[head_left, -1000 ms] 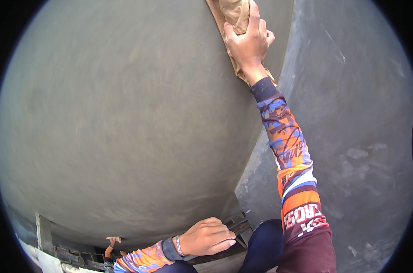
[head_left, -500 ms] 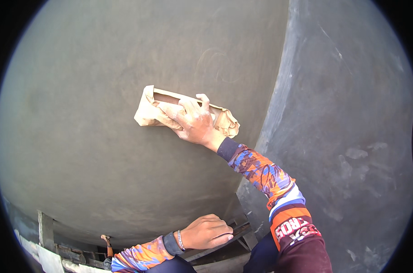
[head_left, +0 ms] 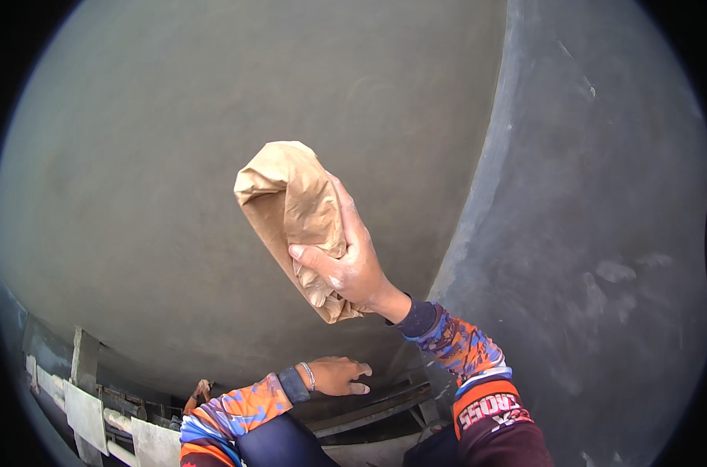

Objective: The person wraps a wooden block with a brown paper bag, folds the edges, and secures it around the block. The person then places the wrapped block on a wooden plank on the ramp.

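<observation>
In my right hand is a crumpled brown paper wrapping, folded into a long block shape. My thumb presses its near face and my fingers go behind it, mostly hidden. Whether anything stiff lies inside the paper, I cannot tell. The bundle is tilted in front of a smooth grey plastered wall; contact with the wall is unclear. Low in the middle, my left hand holds nothing, its fingers loosely bent and apart from the thumb, above my knees.
A pale seam divides the wall from a darker, chalk-smudged surface on the right. Below left are a concrete post, flat grey sheets and rails. Another person's hand shows there. Metal bars lie beneath my left hand.
My right hand has turned the paper bundle from lying lengthwise along the wall to a steeper tilt, with a different face showing. My left hand has shifted slightly left, fingers loosening.
</observation>
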Tool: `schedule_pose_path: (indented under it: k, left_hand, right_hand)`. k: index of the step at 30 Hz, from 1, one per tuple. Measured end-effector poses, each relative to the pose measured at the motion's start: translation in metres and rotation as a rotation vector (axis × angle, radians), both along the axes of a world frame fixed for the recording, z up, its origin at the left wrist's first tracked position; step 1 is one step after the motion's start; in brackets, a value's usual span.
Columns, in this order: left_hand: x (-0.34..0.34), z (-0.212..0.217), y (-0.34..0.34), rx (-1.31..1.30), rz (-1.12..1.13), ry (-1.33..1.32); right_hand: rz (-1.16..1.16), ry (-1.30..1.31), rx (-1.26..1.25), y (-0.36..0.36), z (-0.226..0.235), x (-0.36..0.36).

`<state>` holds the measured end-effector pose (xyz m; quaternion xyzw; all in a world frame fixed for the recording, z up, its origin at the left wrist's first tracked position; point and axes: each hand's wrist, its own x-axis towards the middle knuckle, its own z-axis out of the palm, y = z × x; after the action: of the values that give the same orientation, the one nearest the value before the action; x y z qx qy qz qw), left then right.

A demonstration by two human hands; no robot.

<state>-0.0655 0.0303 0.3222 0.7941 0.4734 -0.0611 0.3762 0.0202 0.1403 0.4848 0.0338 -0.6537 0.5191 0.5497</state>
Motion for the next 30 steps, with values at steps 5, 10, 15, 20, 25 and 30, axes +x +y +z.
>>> schedule_pose_path:
  k: [5,10,15,20,25,30]
  left_hand:
    - [-0.048,-0.019,0.004,-0.022,0.359,-0.096]
    - [-0.076,0.023,-0.003,0.293,0.959,-0.73]
    - [-0.035,0.083,-0.046,0.244,1.068,-1.269]
    - [0.016,0.086,-0.058,0.235,1.066,-1.497]
    - [0.039,0.079,-0.048,0.144,1.128,-1.633]
    - [0.052,0.072,-0.042,0.195,1.075,-1.644]
  right_hand:
    - [0.495,0.064,-0.764,0.031,-0.022,0.028]
    - [0.606,0.259,-0.727,0.047,-0.048,0.027]
    - [0.735,0.269,-0.741,0.038,-0.052,0.011]
    - [0.841,0.272,-0.761,0.029,-0.059,0.003]
    - [0.852,0.241,-0.86,0.028,-0.069,-0.003]
    - [0.992,0.272,-0.774,0.027,-0.075,-0.001]
